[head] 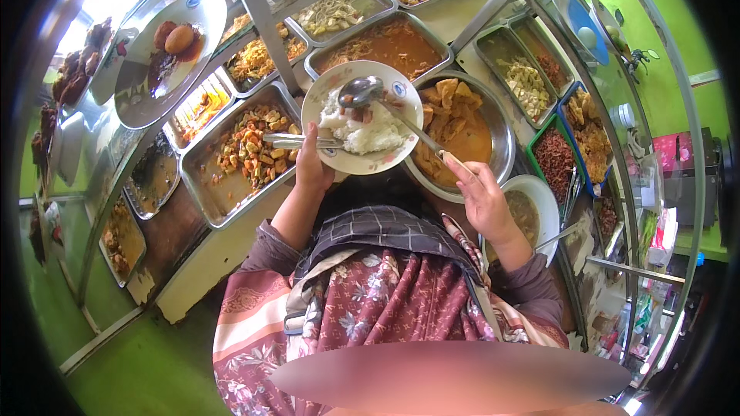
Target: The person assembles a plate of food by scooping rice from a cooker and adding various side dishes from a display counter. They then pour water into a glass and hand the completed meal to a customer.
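My left hand (pixel 312 163) holds a white plate (pixel 365 166) with a floral rim, its thumb over the edge. A mound of white rice (pixel 373 133) lies on it. Pinned by that thumb, a metal utensil (pixel 283 140) reaches across the plate's left rim. My right hand (pixel 483 196) grips the long handle of a metal serving spoon (pixel 413 130). The spoon's bowl rests at or just over the rice, with a little reddish-brown food beside it. Below the plate's right side sits a round metal basin (pixel 507 153) of orange curry with chunky pieces.
A tray of diced vegetables (pixel 199 170) lies left, and a tray of red-orange stew (pixel 445 60) lies ahead. At right are a green basket (pixel 535 162) of shredded reddish food and a white soup bowl (pixel 549 208). Metal-framed glass (pixel 491 6) surrounds the counter.
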Demonstrator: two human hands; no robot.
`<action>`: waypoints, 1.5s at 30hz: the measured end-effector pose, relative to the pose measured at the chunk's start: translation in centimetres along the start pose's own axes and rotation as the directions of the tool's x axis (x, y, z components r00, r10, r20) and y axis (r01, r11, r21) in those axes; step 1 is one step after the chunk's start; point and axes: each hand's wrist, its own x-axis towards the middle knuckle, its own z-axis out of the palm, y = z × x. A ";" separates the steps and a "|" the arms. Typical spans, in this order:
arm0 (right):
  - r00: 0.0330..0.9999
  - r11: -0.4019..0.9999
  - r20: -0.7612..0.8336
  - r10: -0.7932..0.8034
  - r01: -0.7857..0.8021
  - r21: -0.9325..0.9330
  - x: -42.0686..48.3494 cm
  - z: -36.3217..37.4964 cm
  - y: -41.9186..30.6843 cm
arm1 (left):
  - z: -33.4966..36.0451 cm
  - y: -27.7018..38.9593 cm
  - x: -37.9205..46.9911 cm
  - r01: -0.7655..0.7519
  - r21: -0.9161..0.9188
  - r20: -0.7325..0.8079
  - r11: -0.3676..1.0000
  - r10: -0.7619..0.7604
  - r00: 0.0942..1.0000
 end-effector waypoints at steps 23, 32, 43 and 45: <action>0.813 0.760 0.026 0.582 -0.556 0.337 31.9 10.0 21.7 | -0.9 2.0 -4.9 -0.069 0.039 -0.093 0.997 0.072 0.993; 0.677 0.019 0.273 0.683 -0.391 0.920 32.2 7.3 23.4 | -0.6 0.8 -2.9 -0.051 0.029 -0.061 0.998 0.053 0.997; 0.793 0.254 0.144 0.592 -0.354 0.900 23.9 1.0 17.6 | 0.0 -1.3 -0.3 -0.029 0.038 -0.061 0.999 0.031 0.998; 0.819 0.251 0.194 0.540 -0.377 0.892 21.1 -1.3 15.7 | 0.1 -1.6 0.3 -0.028 0.040 -0.083 0.999 0.032 0.996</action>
